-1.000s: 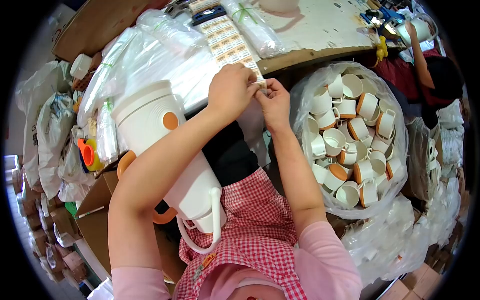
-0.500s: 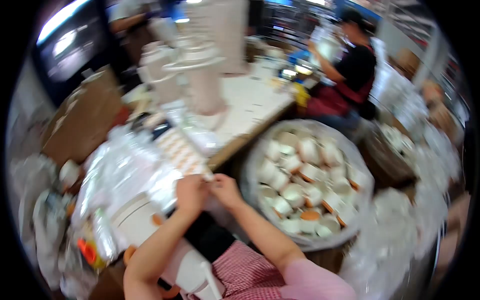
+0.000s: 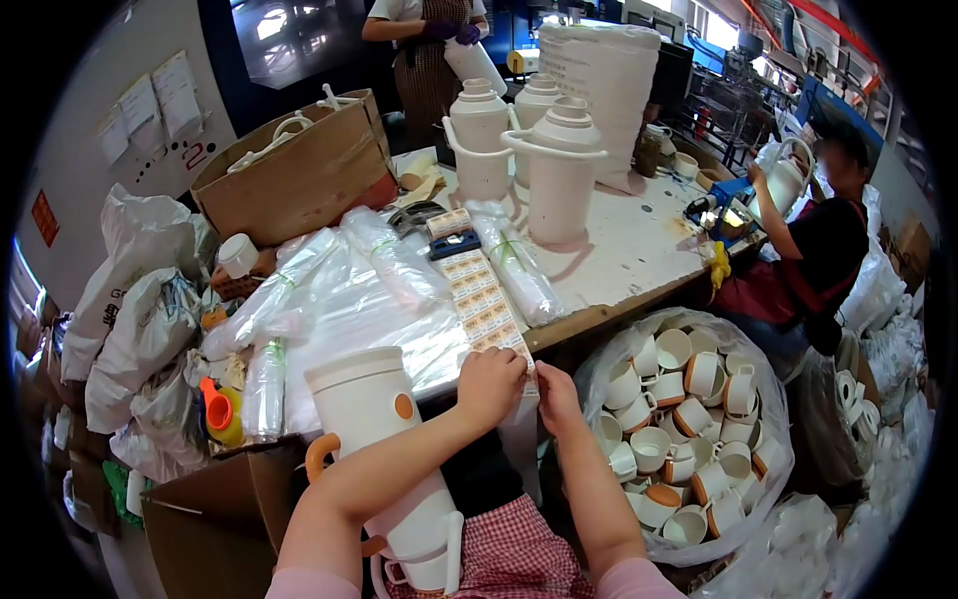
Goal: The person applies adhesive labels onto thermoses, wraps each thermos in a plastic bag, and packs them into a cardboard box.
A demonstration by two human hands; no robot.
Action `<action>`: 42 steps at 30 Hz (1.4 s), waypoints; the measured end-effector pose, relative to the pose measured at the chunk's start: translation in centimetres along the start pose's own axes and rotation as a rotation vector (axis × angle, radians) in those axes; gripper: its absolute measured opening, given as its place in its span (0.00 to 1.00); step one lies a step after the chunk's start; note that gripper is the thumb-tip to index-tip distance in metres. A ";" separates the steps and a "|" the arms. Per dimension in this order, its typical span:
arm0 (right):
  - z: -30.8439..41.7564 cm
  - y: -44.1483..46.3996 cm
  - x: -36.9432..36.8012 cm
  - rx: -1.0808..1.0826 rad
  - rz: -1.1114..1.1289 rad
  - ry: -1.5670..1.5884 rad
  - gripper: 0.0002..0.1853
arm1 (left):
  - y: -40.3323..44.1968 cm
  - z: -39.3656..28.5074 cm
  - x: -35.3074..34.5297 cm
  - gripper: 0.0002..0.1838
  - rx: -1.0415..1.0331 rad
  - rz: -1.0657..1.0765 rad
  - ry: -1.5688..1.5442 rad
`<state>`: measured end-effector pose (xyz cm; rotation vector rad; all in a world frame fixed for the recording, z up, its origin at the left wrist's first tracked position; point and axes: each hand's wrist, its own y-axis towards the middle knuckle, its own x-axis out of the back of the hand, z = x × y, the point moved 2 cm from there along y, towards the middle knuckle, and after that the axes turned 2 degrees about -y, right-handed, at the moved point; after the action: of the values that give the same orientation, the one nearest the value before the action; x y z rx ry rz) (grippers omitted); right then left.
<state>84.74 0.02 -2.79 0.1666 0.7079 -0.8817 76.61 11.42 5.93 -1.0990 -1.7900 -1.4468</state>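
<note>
A strip of orange-and-white printed stickers (image 3: 481,304) runs from the table toward me, its near end hanging at the edge. My left hand (image 3: 491,387) is closed on the left side of that end. My right hand (image 3: 559,397) pinches its right edge; the fingertips are partly hidden. Under my left forearm a white jug (image 3: 364,399) with orange handle parts leans across my lap, tilted. At the strip's far end lie a sticker roll (image 3: 449,222) and a dark blue holder (image 3: 454,246).
Right of me, a plastic-lined tub (image 3: 783,439) holds many white cups (image 3: 651,449). Wrapped plastic sleeves (image 3: 514,265) and several white jugs (image 3: 562,175) stand or lie on the table (image 3: 639,235). A cardboard box (image 3: 289,175) is at left. Co-workers (image 3: 833,245) are at right and behind.
The view has swung and sharpened from a blur, so the table and tub appear shifted. Both hands remain at the sticker strip's near end, now farther right in view.
</note>
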 end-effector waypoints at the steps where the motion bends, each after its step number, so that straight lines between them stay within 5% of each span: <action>1: 0.1 0.1 0.0 -0.029 -0.004 0.027 0.11 | 0.1 0.0 0.1 0.05 -0.032 -0.012 0.019; 11: -2.0 3.3 4.6 -0.162 -0.018 -0.028 0.09 | -0.9 -3.2 1.3 0.05 -0.282 0.260 -0.046; 14: -0.8 2.2 6.4 0.109 -0.345 -0.409 0.06 | -2.1 -6.2 5.5 0.04 -0.393 0.468 -0.047; 16: 0.5 0.2 6.7 0.379 -0.484 -0.637 0.05 | -2.6 -6.5 7.8 0.05 -0.086 0.648 -0.416; 18: 2.8 -3.6 3.9 0.409 -0.484 -0.629 0.06 | -2.4 -5.2 9.4 0.05 -0.043 0.513 -0.442; 21: 5.4 -9.4 -2.4 0.223 0.023 -0.465 0.08 | -2.2 -3.8 11.9 0.05 0.135 0.490 -0.472; 23: 5.8 -11.2 -4.9 0.301 0.192 -0.508 0.10 | -2.6 -3.4 12.9 0.06 0.233 0.444 -0.524; 26: 7.0 -12.2 -7.2 0.487 0.240 -0.746 0.09 | -3.3 -3.4 14.1 0.05 0.346 0.447 -0.573; 33: 6.9 -12.7 -9.8 0.375 0.259 -0.799 0.07 | -4.9 -2.7 15.6 0.04 0.315 0.358 -0.616; 39: 5.1 -11.9 -8.0 0.371 0.081 -0.676 0.06 | -8.3 -2.6 20.6 0.25 0.136 0.052 -0.279; 42: 4.1 -11.9 -6.5 0.278 0.045 -0.479 0.05 | -14.6 0.1 22.2 0.34 0.601 -0.195 -0.234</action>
<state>75.02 -5.08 6.23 0.2079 0.1342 -0.9299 53.06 15.78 17.41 -0.8136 -2.3384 -0.7954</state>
